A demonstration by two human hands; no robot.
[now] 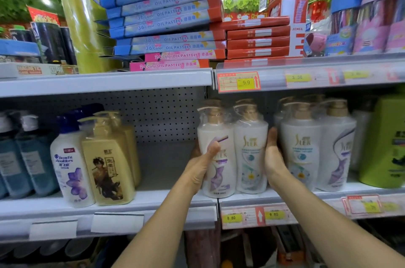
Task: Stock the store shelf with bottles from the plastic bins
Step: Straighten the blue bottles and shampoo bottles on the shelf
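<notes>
Hands on both sides of it right now. Left hand (202, 163) is wrapped onto the left bottle of the shrink-wrapped twin pack (245, 143), thumb across the front label, fingers gone round the back. Right hand (274, 159) lies flat against the pack's right side, fingers straight up in the narrow slot between it and the next twin pack (315, 143).

Pack looks set down upright on the shelf (166, 198), near the front edge, with an open gap between it and the yellow bottle (107, 167) to the left.

My guess: two full pump bottles, so fairly heavy, and that film looks slick and loose. I'd squeeze the bottle bodies low from both sides, not the film or the pump tops.
</notes>
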